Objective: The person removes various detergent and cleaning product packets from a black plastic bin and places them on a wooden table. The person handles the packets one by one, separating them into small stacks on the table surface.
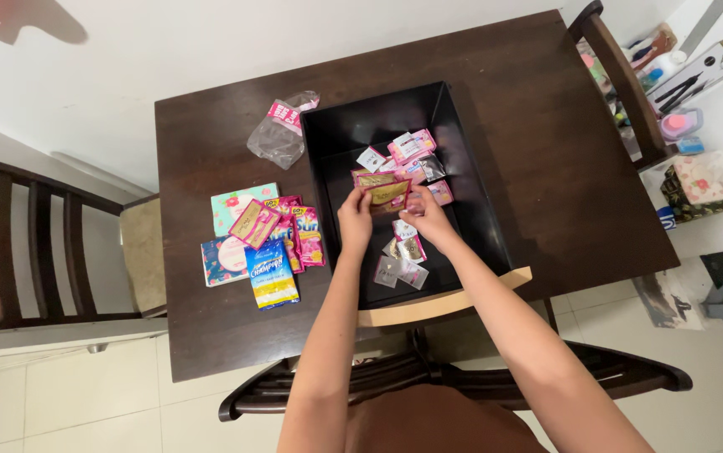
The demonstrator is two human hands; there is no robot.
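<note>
1. Centrally, a gold sachet is pinched at its ends by the left hand and right hand, above the black drawer;
2. Many small sachets are seen inside already;
3. A sorted pile of packets lies on the dark table, judged partway done.

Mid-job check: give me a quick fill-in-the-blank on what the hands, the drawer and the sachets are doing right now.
1. Both the left hand and the right hand grip one ____-coloured sachet.
2. The hands work inside a black ____ resting on the dark wooden table.
3. The pile of sachets on the table lies to the ____ of the drawer.
4. A clear plastic ____ lies near the drawer's far left corner.

Missing words: gold; drawer; left; bag
</note>
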